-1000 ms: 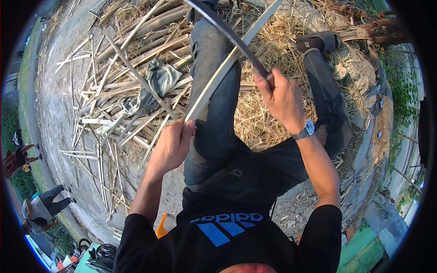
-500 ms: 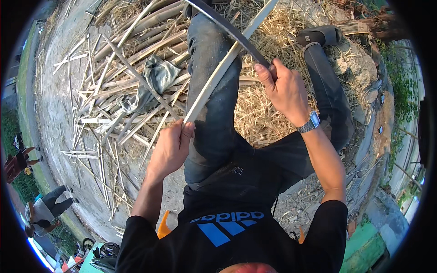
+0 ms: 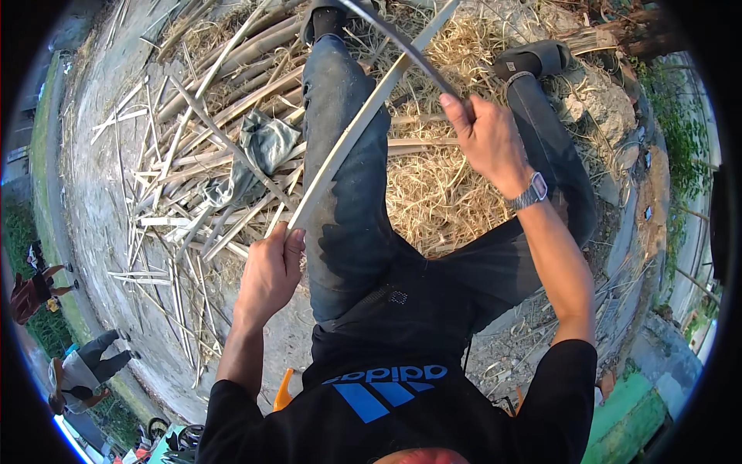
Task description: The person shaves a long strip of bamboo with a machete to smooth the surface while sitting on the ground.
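Note:
My left hand (image 3: pixel 269 267) is closed round the near end of a long pale bamboo strip (image 3: pixel 338 157). The strip slants up and to the right across my thigh in dark jeans (image 3: pixel 340 93). In my right hand (image 3: pixel 495 147) is the handle of a long dark machete (image 3: pixel 398 39), the grip mostly covered by my fingers. Its blade crosses the strip near the strip's far end, and its tip runs out past the top edge. Whether the cutting edge bites into the strip cannot be made out.
Bamboo strips and split poles (image 3: pixel 224 116) lie piled at the left, a grey-green cloth (image 3: pixel 267 143) on them. Curly shavings (image 3: pixel 440 193) cover the ground between my legs. Rocks (image 3: pixel 599 112) stand at the right. Two people (image 3: pixel 81 375) are off at the far left.
My left hand has moved left and slightly nearer to me, pulling the strip along under the blade. My right hand with the machete has shifted only a little. My left leg has tilted leftward.

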Tool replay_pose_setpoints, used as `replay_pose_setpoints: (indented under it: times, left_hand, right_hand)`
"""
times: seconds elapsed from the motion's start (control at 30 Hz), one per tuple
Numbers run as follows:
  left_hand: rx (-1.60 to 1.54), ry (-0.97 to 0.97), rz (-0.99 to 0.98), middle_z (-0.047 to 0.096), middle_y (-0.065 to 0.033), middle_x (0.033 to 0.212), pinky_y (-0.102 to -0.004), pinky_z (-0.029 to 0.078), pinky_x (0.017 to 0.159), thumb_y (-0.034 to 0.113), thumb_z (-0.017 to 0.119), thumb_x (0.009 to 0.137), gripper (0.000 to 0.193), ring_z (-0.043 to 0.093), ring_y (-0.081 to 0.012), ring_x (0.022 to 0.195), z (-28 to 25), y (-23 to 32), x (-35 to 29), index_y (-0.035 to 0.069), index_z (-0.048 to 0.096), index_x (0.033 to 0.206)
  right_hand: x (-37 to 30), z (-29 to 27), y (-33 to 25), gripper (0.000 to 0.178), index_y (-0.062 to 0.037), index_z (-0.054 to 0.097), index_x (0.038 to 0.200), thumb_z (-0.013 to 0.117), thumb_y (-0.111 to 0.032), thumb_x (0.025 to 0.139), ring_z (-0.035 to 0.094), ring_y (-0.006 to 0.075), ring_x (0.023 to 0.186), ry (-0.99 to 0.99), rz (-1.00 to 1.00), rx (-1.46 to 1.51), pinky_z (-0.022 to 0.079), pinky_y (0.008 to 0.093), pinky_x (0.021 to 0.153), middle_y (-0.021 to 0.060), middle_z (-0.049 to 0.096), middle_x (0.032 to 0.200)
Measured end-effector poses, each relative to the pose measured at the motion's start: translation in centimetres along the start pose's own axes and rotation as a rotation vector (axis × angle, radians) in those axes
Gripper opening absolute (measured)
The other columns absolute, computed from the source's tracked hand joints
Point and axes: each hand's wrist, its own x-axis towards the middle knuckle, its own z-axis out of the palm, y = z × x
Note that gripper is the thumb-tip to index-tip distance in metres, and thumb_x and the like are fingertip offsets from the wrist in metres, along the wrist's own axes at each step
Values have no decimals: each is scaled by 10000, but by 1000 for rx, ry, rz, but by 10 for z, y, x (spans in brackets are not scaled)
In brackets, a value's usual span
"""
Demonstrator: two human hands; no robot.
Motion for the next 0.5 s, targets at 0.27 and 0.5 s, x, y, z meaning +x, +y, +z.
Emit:
replay_pose_setpoints:
  times: [0.27, 0.5]
  left_hand:
    - [233, 64, 35, 585, -237, 608, -506, 461, 551, 231, 536, 1060, 297, 615, -476, 613, -10, -24, -23, 1, 507, 876]
    - [95, -41, 0, 629, -271, 689, -511, 490, 635, 255, 519, 1069, 341, 665, -481, 721, -8, 0, -11, -34, 577, 898]
  right_hand:
    - [-8, 6, 3, 588, -113, 569, 686, 574, -624, 977, 555, 193, 397, 54, -238, -140, 416, 347, 364, 18, 519, 449]
    - [51, -28, 67, 670, -71, 585, 680, 534, -670, 976, 536, 237, 405, 208, -164, -320, 418, 360, 402, 61, 509, 451]
